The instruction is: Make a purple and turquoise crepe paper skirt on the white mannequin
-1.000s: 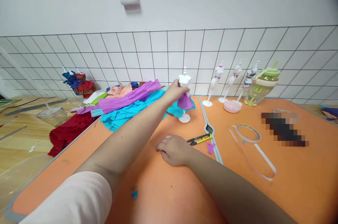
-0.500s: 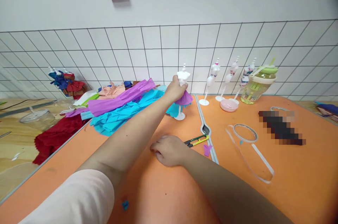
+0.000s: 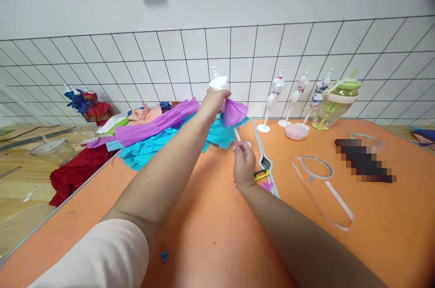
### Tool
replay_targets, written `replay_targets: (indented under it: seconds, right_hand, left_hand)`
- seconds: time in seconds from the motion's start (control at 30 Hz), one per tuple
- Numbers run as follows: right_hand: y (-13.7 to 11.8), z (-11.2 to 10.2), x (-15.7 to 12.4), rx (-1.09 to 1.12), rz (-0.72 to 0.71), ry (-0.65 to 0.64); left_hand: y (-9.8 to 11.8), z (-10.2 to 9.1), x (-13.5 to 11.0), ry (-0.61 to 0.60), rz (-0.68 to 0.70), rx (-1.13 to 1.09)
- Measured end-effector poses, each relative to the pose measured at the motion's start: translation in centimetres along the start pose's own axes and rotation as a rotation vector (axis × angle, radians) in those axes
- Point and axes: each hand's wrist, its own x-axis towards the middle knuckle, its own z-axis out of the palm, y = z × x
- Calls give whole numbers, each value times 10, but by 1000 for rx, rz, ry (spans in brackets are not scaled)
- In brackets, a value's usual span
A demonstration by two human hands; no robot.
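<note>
My left hand [image 3: 217,100] is wrapped around the waist of a small white mannequin [image 3: 218,83] on a stand, tilted with its top to the left. A pleated purple crepe-paper skirt [image 3: 236,112] flares from its waist, with blue paper behind it. My right hand [image 3: 244,163] has its fingers closed at the foot of the stand, where the thin white pole meets the round base; the fingertips partly cover the base. Beside the right wrist lie yellow-and-green thread snips [image 3: 262,174], mostly hidden by the hand, and a purple paper scrap [image 3: 268,186].
Crumpled blue crepe paper [image 3: 149,147] and a purple strip [image 3: 156,125] lie at left. Several bare mannequins, one of them a white mannequin [image 3: 273,98], stand by the wall with a pink dish [image 3: 297,132] and a bottle [image 3: 335,109]. A tape roll [image 3: 317,156] lies right.
My left hand has tipped the mannequin, its top moving left. My right hand has risen from the table to the stand's foot, covering more of the snips.
</note>
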Motion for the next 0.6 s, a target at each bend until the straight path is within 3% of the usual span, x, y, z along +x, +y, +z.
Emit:
replay_targets:
  seconds: [0.07,0.13,0.3,0.6]
  right_hand:
    - [1,-3,6,95,55,108]
    - [-2,-2,8,252,115,115]
    - [-14,5,2,974,412,-139]
    - [-2,4,11,1027,522,-48]
  left_hand:
    - [1,-10,-6,27,-1,-9]
    - [-3,-17,-14,50,33,21]
    - [-24,-22,-30,73,118,142]
    - [-33,-25,-30,54,111,147]
